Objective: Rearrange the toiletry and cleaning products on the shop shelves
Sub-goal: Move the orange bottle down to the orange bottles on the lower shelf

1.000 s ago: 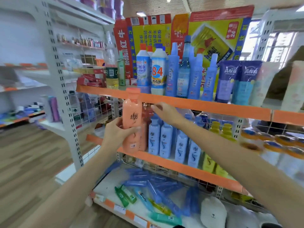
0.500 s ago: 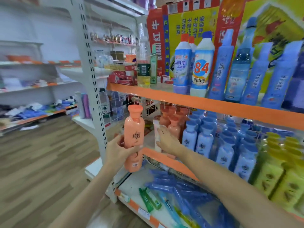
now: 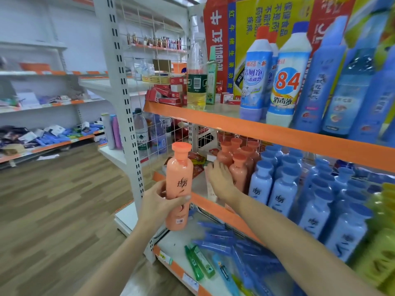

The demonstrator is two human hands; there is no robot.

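1. In front of the middle shelf (image 3: 215,205), just off its left end: left hand (image 3: 158,205) wrapped round an orange bottle (image 3: 179,186), fingers curled about its waist, thumb across the label. Bottle upright, cap up, clear of the shelf and not yet set down.
2. Just to the right, over the shelf's edge: right hand (image 3: 220,178) reaching in with fingers straight and spread, holding nothing. Fingertips at a white box (image 3: 211,184) and beside the nearest of the orange bottles on the shelf (image 3: 237,161); whether touching them, cannot tell.
3. Further right on the same shelf: blue bottles (image 3: 284,189) of the same make in tidy rows, then yellow-green packs (image 3: 380,242) at the frame's edge.
4. On the top shelf (image 3: 256,127): a "84" bottle (image 3: 286,77), a toilet cleaner (image 3: 255,73), tall blue bottles (image 3: 316,77), a clear bottle (image 3: 196,71) of yellow liquid, red boxes (image 3: 168,95) in a loose heap.
5. On the bottom shelf (image 3: 171,261): blue tubes (image 3: 224,238) and green tubes (image 3: 199,263) lying scattered, unsorted.
6. Progress, as a judgement: early to middling. Bottles on the middle shelf largely grouped by colour; held bottle likely bound for the orange group once a gap is made. Left to do: placing it, then the heaped boxes above and the strewn tubes below.
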